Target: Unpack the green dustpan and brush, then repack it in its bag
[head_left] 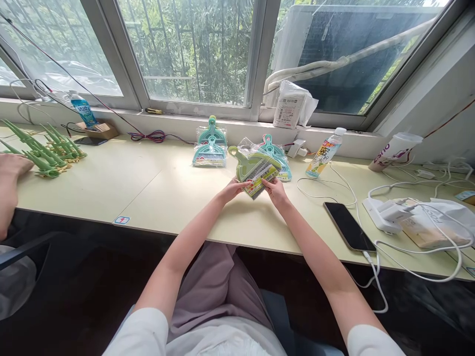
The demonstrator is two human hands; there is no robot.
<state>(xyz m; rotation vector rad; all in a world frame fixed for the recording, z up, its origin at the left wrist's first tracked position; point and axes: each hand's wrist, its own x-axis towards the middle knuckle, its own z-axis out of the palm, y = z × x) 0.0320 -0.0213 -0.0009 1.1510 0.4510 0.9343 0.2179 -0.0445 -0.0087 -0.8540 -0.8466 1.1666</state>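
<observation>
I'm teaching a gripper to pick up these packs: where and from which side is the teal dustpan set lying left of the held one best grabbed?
Probably by the looped handle of the teal dustpan set, coming from the window side. It lies flat with the narrow handle pointing toward the window; the wide bagged pan faces the person and offers less to pinch.

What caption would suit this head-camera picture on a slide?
Both hands, left hand and right hand, hold a packaged green dustpan set over the desk.
</observation>
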